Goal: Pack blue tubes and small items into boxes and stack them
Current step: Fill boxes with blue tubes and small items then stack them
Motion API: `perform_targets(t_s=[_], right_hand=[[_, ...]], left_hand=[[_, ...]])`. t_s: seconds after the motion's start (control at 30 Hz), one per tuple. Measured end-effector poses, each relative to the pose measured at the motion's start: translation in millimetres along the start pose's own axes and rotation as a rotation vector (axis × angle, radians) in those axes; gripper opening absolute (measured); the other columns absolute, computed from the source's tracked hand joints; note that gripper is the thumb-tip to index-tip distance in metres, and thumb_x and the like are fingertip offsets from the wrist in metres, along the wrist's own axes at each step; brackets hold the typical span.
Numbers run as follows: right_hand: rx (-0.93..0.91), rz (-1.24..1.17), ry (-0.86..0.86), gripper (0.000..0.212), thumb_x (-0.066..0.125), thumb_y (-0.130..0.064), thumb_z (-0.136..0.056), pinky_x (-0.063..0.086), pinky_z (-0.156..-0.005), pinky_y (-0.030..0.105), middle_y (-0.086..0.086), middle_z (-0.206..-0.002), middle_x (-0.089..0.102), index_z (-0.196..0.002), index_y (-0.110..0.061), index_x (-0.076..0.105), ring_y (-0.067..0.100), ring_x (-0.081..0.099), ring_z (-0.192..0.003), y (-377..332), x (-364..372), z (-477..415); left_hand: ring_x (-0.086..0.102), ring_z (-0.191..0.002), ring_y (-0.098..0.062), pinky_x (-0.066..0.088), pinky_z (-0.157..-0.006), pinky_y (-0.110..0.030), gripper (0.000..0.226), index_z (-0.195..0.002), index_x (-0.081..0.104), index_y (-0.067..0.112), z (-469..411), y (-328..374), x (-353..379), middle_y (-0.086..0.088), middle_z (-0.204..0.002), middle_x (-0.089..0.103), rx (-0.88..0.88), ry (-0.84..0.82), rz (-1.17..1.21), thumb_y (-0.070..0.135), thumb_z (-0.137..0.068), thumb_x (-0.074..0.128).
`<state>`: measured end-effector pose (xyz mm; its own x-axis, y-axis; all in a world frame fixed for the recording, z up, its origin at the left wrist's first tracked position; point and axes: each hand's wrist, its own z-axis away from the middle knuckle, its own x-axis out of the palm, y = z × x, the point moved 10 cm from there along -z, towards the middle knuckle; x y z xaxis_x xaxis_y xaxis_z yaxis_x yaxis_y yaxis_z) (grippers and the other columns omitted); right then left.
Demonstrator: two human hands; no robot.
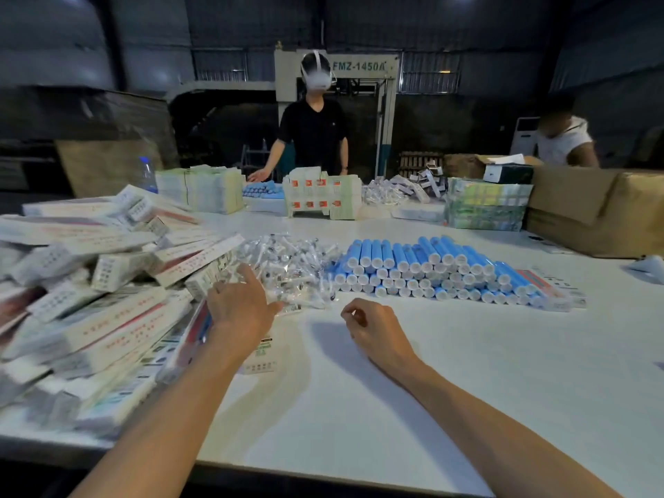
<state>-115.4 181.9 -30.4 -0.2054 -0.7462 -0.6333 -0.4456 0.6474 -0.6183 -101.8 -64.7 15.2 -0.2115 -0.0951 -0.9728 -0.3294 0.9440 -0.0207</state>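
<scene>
A stack of blue tubes (431, 271) with white caps lies on the white table (449, 372), right of centre. A heap of small clear-wrapped items (291, 267) sits left of it. A big pile of long white boxes (100, 282) fills the left side. My left hand (239, 301) reaches with fingers spread onto the near edge of the small-item heap, touching the packets. My right hand (373, 327) hovers over the bare table with fingers loosely curled, holding nothing that I can see.
A flat printed carton (260, 357) lies under my left forearm. Across the table stand stacked packs (321, 197), more blue tubes (262, 191) and a wrapped bundle (485, 204). A brown cardboard box (593, 210) is at the right. A masked person (314, 134) stands opposite.
</scene>
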Motion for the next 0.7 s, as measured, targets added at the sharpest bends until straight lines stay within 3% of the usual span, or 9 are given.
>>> perform_targets(t_s=[0.1, 0.17, 0.2, 0.3, 0.4, 0.47, 0.53, 0.63, 0.7], right_hand=[[0.016, -0.029, 0.007, 0.013, 0.061, -0.017, -0.097, 0.054, -0.070, 0.038, -0.005, -0.067, 0.068, -0.088, -0.023, 0.069, 0.014, 0.064, -0.065, 3, -2, 0], [0.044, -0.066, 0.022, 0.013, 0.061, -0.017, -0.097, 0.055, -0.071, 0.039, -0.005, -0.069, 0.068, -0.089, -0.023, 0.070, 0.016, 0.066, -0.067, 7, -4, -1], [0.056, -0.079, 0.037, 0.013, 0.062, -0.017, -0.097, 0.055, -0.071, 0.039, -0.005, -0.069, 0.069, -0.089, -0.023, 0.070, 0.016, 0.066, -0.068, 8, -7, -1], [0.082, -0.106, 0.043, 0.014, 0.063, -0.016, -0.097, 0.054, -0.073, 0.035, -0.010, -0.067, 0.067, -0.090, -0.023, 0.073, 0.011, 0.065, -0.067, 10, -6, -2], [0.097, -0.120, 0.044, 0.014, 0.062, -0.015, -0.097, 0.051, -0.071, 0.030, -0.015, -0.065, 0.064, -0.092, -0.022, 0.073, 0.007, 0.060, -0.065, 9, -6, -1], [0.098, -0.174, 0.053, 0.014, 0.061, -0.014, -0.100, 0.048, -0.066, 0.027, -0.011, -0.066, 0.065, -0.095, -0.020, 0.073, 0.006, 0.059, -0.063, 8, -7, 0], [0.116, -0.315, 0.067, 0.017, 0.056, -0.017, -0.104, 0.045, -0.062, 0.023, -0.004, -0.070, 0.067, -0.099, -0.021, 0.072, 0.005, 0.058, -0.062, 6, -11, 3], [0.159, -0.573, 0.149, 0.022, 0.050, -0.021, -0.108, 0.047, -0.063, 0.025, 0.001, -0.074, 0.067, -0.103, -0.021, 0.071, 0.010, 0.058, -0.066, 8, -24, 3], [0.202, -0.632, 0.202, 0.021, 0.050, -0.019, -0.107, 0.048, -0.064, 0.024, 0.004, -0.076, 0.066, -0.104, -0.017, 0.071, 0.012, 0.058, -0.066, 13, -32, 3]], left_hand=[[0.063, -0.122, -0.042, 0.051, -0.094, -0.046, 0.092, -0.160, 0.012, 0.004, -2, 5, -3, -0.018, -0.125, 0.069, 0.063, 0.084, 0.197, 0.049, -0.101, 0.065], [0.068, -0.105, -0.039, 0.045, -0.076, -0.040, 0.083, -0.155, 0.022, 0.008, -2, 10, -9, -0.014, -0.112, 0.069, 0.136, 0.122, 0.415, 0.036, -0.096, 0.074], [0.069, -0.100, -0.035, 0.043, -0.072, -0.036, 0.081, -0.155, 0.026, 0.011, -2, 16, -14, -0.012, -0.115, 0.069, 0.182, 0.137, 0.528, 0.033, -0.094, 0.076], [0.063, -0.084, -0.004, 0.040, -0.062, -0.023, 0.077, -0.157, 0.037, 0.026, 2, 36, -30, 0.007, -0.121, 0.069, 0.340, 0.162, 0.793, 0.037, -0.094, 0.079], [0.058, -0.086, 0.018, 0.042, -0.068, -0.014, 0.077, -0.162, 0.034, 0.035, 8, 65, -36, 0.023, -0.121, 0.058, 0.490, 0.079, 0.974, 0.037, -0.097, 0.075], [0.063, -0.089, 0.017, 0.046, -0.070, -0.016, 0.077, -0.164, 0.031, 0.038, 12, 82, -39, 0.023, -0.126, 0.058, 0.548, 0.041, 1.010, 0.037, -0.099, 0.073], [0.066, -0.097, 0.004, 0.050, -0.074, -0.020, 0.076, -0.164, 0.031, 0.037, 13, 95, -42, 0.014, -0.133, 0.060, 0.588, 0.062, 0.984, 0.037, -0.100, 0.071], [0.065, -0.107, -0.016, 0.056, -0.091, -0.040, 0.073, -0.164, 0.032, 0.032, 15, 110, -40, 0.004, -0.141, 0.058, 0.602, 0.071, 0.922, 0.038, -0.101, 0.068], [0.067, -0.096, -0.009, 0.057, -0.082, -0.038, 0.063, -0.156, 0.040, 0.033, 15, 114, -39, 0.006, -0.133, 0.063, 0.575, 0.100, 0.943, 0.038, -0.100, 0.068]])
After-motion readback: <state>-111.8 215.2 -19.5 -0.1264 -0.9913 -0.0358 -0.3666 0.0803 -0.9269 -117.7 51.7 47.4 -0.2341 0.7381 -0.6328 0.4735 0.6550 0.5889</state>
